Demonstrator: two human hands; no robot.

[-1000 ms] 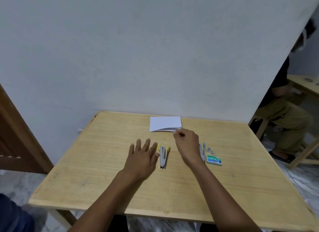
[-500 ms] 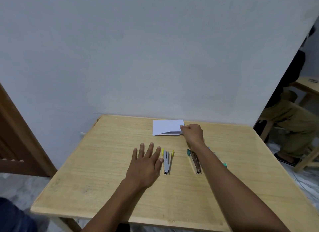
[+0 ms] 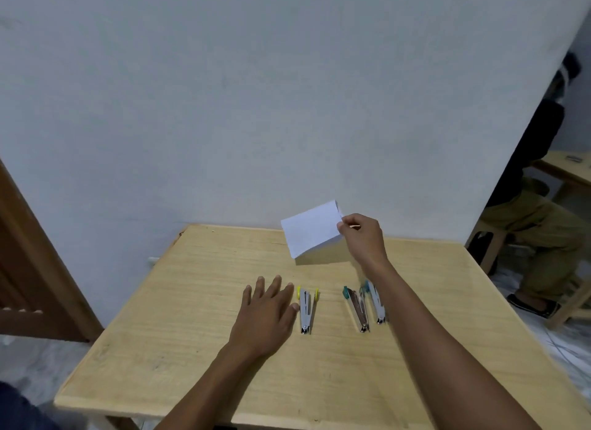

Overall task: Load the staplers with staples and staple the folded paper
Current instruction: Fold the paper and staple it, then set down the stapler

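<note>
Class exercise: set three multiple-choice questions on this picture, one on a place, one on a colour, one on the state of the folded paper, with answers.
1. Where on the table does the yellow-tipped stapler lie?
A. far left corner
B. right beside the left hand
C. near edge

2. What colour are the second stapler's tips?
A. red
B. teal
C. black

3. The folded paper is:
A. flat on the table
B. torn
C. lifted, pinched in fingers of the right hand

Answers: B, it lies by that hand; B, teal caps show at its far end; C, it hangs above its shadow.
</note>
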